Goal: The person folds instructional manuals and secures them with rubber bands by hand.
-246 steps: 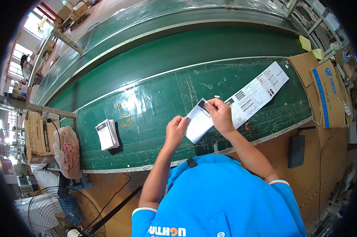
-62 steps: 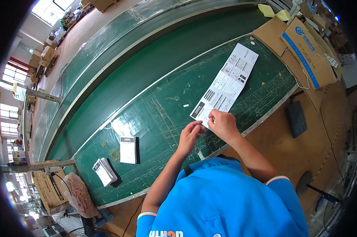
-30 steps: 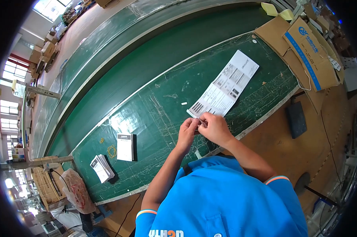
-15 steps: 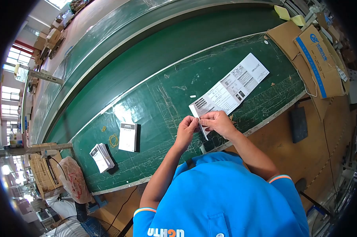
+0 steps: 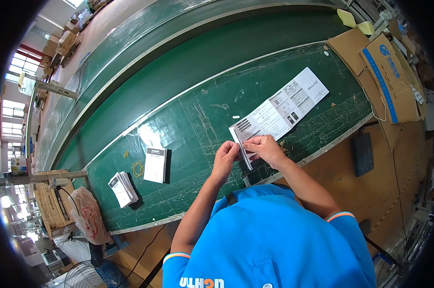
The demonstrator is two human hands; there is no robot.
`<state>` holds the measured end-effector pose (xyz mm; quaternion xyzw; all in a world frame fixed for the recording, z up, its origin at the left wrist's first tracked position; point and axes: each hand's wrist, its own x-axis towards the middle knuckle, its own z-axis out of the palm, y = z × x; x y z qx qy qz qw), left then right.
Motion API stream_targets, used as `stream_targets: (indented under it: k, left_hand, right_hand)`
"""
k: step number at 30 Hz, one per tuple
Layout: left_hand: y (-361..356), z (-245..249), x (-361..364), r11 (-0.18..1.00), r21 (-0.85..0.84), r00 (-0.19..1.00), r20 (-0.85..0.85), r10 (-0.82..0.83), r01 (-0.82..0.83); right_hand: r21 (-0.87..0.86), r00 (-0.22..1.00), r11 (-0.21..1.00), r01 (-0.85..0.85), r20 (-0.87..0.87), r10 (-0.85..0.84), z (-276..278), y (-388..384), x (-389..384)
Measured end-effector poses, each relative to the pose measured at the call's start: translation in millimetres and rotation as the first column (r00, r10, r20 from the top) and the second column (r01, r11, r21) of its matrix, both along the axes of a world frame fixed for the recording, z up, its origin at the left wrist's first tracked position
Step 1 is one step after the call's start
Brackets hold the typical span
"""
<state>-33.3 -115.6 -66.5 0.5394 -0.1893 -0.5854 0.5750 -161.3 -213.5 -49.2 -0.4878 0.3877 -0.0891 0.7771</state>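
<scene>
A long printed leaflet [image 5: 279, 111] with fold creases lies stretched out on the green workbench, its far end pointing up and right. Its near end stands up as a narrow folded edge between my hands. My left hand [image 5: 225, 159] pinches that edge from the left, thumb and fingers together. From the other side my right hand [image 5: 266, 150] grips the same folded end, fingers curled. The fingertips partly hide the fold. Left of the hands sits a neat stack of white booklets [image 5: 154, 165], and beyond it a fanned pile of folded leaflets [image 5: 123, 190].
Yellow rubber bands [image 5: 138, 168] lie near the stacks on the green workbench [image 5: 193, 187]. Flattened cardboard [image 5: 385, 79] stands at the right end. A plastic bag [image 5: 89, 216] and a carton [image 5: 52, 206] are at the left end. A raised rail runs behind the bench.
The folded end between my hands has tipped slightly and my fingers have shifted a little along it. The view has moved slightly; the stacks stay in place.
</scene>
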Motion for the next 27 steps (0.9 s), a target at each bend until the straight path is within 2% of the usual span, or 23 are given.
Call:
stream_targets:
  k: [9, 11, 12, 13, 14, 15, 16, 18, 20, 22, 25, 27]
  left_hand:
    - [5, -5, -1, 0.999, -0.016, 0.998, -0.064, 0.026, -0.027]
    - [5, -3, -2, 0.997, 0.000, 0.996, -0.051, 0.078, -0.079]
    - [5, -1, -3, 0.991, 0.017, 0.991, -0.039, 0.132, -0.131]
    - [7, 0, -2, 0.991, 0.015, 0.991, -0.039, 0.131, -0.131]
    - [10, 4, -1, 0.991, -0.016, 0.975, 0.175, 0.136, -0.135]
    - [13, 7, 0, 0.990, -0.045, 0.914, 0.380, 0.140, -0.133]
    - [15, 11, -1, 0.990, -0.041, 0.915, 0.380, 0.138, -0.133]
    - [13, 29, -4, 0.998, 0.034, 0.861, 0.504, -0.060, 0.049]
    - [9, 27, -5, 0.999, 0.050, 0.891, 0.452, -0.035, 0.014]
    - [8, 20, -2, 0.997, 0.071, 0.952, 0.306, -0.009, -0.014]
    - [11, 20, 2, 0.997, 0.076, 0.976, 0.213, -0.044, 0.028]
    - [13, 9, 7, 0.998, 0.044, 0.972, 0.225, -0.064, 0.055]
  right_hand:
    - [0.035, 0.999, 0.999, 0.016, 0.027, -0.017, -8, 2, 1]
    - [-0.272, 0.998, 0.961, 0.055, -0.007, -0.059, -11, 4, 2]
    - [-0.274, 0.998, 0.960, 0.055, -0.007, -0.059, -9, 5, 2]
    - [-0.501, 0.992, 0.860, 0.101, -0.020, -0.128, -5, 6, 2]
    - [-0.697, 0.980, 0.705, 0.131, -0.015, -0.197, 1, 6, 3]
    - [-0.712, 0.980, 0.689, 0.133, -0.007, -0.197, 13, 9, 4]
    - [-0.710, 0.980, 0.692, 0.133, -0.009, -0.197, 16, 13, 5]
    - [-0.731, 0.990, 0.673, 0.107, 0.013, -0.142, 19, 22, 8]
    - [-0.718, 0.995, 0.692, 0.068, -0.004, -0.102, 22, 28, 11]
    - [-0.704, 0.996, 0.707, 0.063, 0.001, -0.088, 19, 31, 13]
    - [-0.600, 1.000, 0.800, 0.031, 0.018, -0.025, 17, 31, 10]
    - [-0.540, 0.998, 0.842, 0.025, 0.058, 0.007, 16, 28, 10]
